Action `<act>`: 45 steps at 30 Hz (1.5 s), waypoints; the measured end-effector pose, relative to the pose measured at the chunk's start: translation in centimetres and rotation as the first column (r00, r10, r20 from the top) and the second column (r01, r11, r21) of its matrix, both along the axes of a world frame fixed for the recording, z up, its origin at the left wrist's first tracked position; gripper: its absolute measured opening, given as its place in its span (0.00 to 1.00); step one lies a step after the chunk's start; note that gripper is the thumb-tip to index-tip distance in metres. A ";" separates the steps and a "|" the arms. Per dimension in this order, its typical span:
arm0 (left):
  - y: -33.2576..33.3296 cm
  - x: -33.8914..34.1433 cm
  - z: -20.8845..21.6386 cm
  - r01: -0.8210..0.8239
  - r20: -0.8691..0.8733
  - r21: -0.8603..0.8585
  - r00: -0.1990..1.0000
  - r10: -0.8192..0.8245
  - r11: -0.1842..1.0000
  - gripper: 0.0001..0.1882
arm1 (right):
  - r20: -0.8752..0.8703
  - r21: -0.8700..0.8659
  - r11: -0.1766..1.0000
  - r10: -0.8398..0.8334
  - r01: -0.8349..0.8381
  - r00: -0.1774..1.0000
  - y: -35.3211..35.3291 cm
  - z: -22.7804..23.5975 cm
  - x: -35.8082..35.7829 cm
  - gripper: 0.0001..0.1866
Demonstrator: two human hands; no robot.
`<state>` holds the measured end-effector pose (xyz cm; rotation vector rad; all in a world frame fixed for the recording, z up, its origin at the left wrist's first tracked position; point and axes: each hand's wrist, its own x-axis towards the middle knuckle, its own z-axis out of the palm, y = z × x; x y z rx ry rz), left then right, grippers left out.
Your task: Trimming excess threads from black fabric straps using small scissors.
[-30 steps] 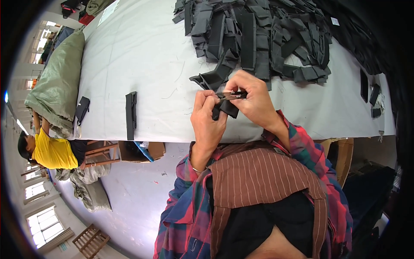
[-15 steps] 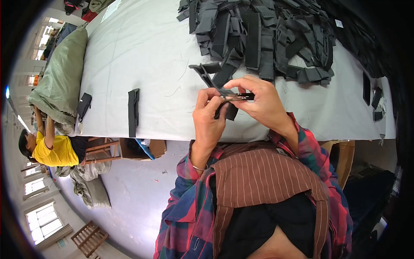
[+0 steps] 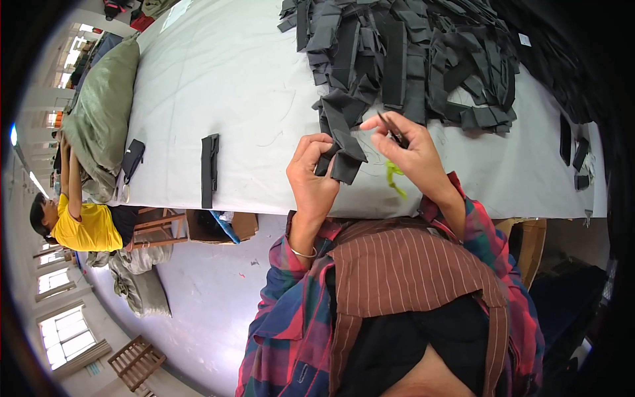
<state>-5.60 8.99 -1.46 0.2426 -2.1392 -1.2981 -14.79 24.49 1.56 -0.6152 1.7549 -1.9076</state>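
Note:
My left hand point(image 3: 313, 173) is closed on a folded black fabric strip point(image 3: 344, 137), holding it above the near part of the table; its far end reaches toward the pile. My right hand point(image 3: 415, 153), just to the right, grips small dark thread snips point(image 3: 395, 130), their tips pointing up and left, apart from the strip. A yellow-green ribbon point(image 3: 394, 177) dangles beneath that hand. Beyond both hands lies a large heap of black fabric strips point(image 3: 403, 63).
A white cloth covers the table point(image 3: 264, 66). One black strip point(image 3: 210, 171) lies left of my hands, with a dark pouch point(image 3: 133, 160) farther left. Beyond the left edge, a person in yellow point(image 3: 89, 225) handles a large green sack point(image 3: 106, 112). Several dark pieces point(image 3: 581, 153) lie at right.
My right hand and the snips have drawn away from the strip to the right, and the yellow-green ribbon now shows. The strip has turned in my left hand. The other person's arms have moved up.

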 end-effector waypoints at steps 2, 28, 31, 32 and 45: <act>0.0 0.0 0.1 0.006 -0.001 0.041 1.000 -0.006 0.999 0.10 | -0.161 0.111 0.992 0.071 -0.054 0.984 0.1 0.9 0.5 0.12; -0.1 0.9 0.0 0.317 -0.179 0.720 0.945 -0.275 0.617 0.05 | -0.220 0.015 0.995 0.100 -0.099 0.970 1.3 0.5 1.0 0.13; -0.3 0.8 -0.1 0.341 -0.203 0.689 0.938 -0.280 0.640 0.05 | -0.261 0.058 0.992 0.120 -0.108 0.958 1.6 1.0 0.8 0.10; -0.4 0.8 -0.1 0.350 -0.208 0.689 0.934 -0.290 0.635 0.05 | -0.314 0.063 0.993 0.119 -0.104 0.942 1.7 1.1 0.8 0.09; -0.1 0.7 -0.4 0.384 -0.229 0.763 0.913 -0.338 0.520 0.05 | -0.527 0.176 0.976 0.200 -0.125 0.826 2.4 1.6 0.1 0.09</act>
